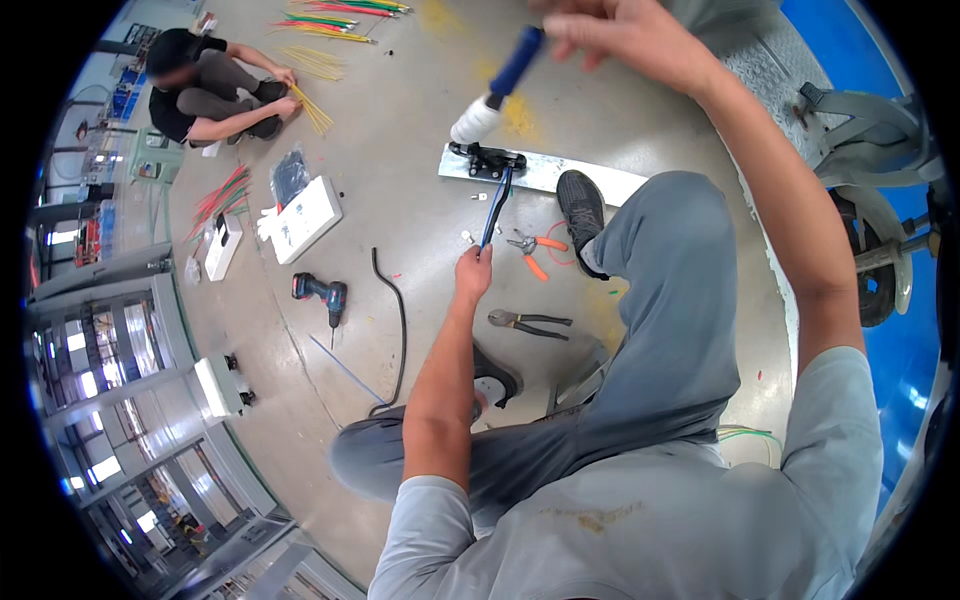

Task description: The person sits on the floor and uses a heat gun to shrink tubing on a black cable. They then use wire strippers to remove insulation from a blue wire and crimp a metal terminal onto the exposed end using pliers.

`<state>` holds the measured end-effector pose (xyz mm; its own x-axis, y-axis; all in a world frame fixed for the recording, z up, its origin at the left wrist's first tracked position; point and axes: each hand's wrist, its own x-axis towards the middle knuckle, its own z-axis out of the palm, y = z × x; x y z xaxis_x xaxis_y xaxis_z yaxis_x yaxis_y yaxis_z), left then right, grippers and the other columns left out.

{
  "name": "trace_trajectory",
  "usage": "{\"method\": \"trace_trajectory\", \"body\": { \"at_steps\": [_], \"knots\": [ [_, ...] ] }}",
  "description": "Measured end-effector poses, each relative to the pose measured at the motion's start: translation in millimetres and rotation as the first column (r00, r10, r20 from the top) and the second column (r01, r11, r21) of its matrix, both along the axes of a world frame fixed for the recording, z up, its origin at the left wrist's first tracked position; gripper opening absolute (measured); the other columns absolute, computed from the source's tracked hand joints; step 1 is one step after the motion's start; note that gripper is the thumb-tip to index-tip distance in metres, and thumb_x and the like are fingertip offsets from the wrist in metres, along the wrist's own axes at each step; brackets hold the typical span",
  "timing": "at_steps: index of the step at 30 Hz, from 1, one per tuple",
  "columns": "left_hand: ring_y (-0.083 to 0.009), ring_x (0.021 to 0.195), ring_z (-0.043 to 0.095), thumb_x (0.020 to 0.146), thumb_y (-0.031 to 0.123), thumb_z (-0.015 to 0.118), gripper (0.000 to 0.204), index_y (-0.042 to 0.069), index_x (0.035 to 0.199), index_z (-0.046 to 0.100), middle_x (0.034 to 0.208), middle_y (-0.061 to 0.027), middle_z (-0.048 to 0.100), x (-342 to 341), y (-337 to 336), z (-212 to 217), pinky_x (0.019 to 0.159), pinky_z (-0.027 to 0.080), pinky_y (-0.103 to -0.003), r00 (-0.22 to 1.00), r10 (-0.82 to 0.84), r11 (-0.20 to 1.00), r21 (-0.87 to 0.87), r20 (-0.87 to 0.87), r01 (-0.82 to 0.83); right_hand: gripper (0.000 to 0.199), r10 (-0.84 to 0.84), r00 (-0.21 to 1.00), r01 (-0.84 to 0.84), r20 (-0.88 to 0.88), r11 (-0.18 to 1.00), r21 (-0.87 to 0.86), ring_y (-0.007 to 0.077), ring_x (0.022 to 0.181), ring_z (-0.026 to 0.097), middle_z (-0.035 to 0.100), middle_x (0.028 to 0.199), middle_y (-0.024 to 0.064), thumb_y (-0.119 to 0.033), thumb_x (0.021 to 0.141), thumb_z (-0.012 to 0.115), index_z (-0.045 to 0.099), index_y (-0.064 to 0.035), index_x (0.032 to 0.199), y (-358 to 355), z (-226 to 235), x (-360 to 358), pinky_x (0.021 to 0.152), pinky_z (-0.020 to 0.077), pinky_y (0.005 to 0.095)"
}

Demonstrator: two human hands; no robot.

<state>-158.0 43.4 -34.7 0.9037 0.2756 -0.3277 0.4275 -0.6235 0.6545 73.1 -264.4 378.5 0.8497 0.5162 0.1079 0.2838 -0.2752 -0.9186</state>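
Observation:
My left hand (473, 272) is closed around a blue and black cable (497, 210), whose far end runs up into a black lever tool (487, 160). That tool sits on a long pale metal plate (545, 172) on the floor. Its lever rises up and to the right, wrapped in white near the base, with a blue grip (518, 62) at the end. At the blue grip's tip is my right hand (610, 40), its fingers blurred and partly cut off by the upper edge. Whether they grasp the grip is unclear.
Orange-handled wire strippers (540, 250), dark-handled pliers (530, 323) and a cordless drill (322, 295) lie on the floor. A black cable (402, 320) curves nearby. White boxes (305, 220) stand leftward. A co-worker (215, 85) crouches far left, handling yellow wires. A wheeled frame (870, 250) is at right.

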Motion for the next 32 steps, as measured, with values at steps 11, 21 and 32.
{"method": "trace_trajectory", "body": {
  "at_steps": [11,21,32],
  "knots": [
    [-0.0111,0.062,0.051,0.103,0.039,0.061,0.043,-0.001,0.088,0.068,0.067,-0.0018,0.056,-34,42,162,0.058,0.042,-0.032,0.988,-0.109,0.985,-0.15,-0.111,0.091,0.035,-0.016,1.0,0.016,-0.012,1.0,-0.022,0.0104,0.067,0.067,0.069,0.08,0.0036,-0.034,0.098,0.07,0.076,0.0006,0.097,8,-42,-24,0.058,0.0523,0.0265],
    [-0.0048,0.054,0.039,0.108,0.036,0.058,0.037,0.004,0.091,0.065,0.063,0.0053,0.045,-63,62,373,0.05,0.031,-0.025,0.983,0.055,0.967,-0.254,0.176,-0.009,0.038,0.202,0.954,-0.23,-0.221,0.967,-0.109,0.0106,0.069,0.066,0.069,0.081,0.0034,-0.038,0.097,0.071,0.075,-0.0011,0.104,38,-41,-44,0.056,0.0511,0.0271],
    [-0.0142,0.063,0.055,0.111,0.036,0.052,0.036,0.0,0.111,0.061,0.076,-0.0042,0.059,-111,80,643,0.06,0.045,-0.031,0.611,0.244,0.85,-0.469,0.753,0.239,0.073,0.506,0.853,-0.505,0.128,0.862,-0.036,0.03,0.119,0.067,0.07,0.13,0.0167,-0.051,0.085,0.083,0.064,-0.0073,0.14,115,-32,-157,0.1,0.054,0.0373]
  ]
}}
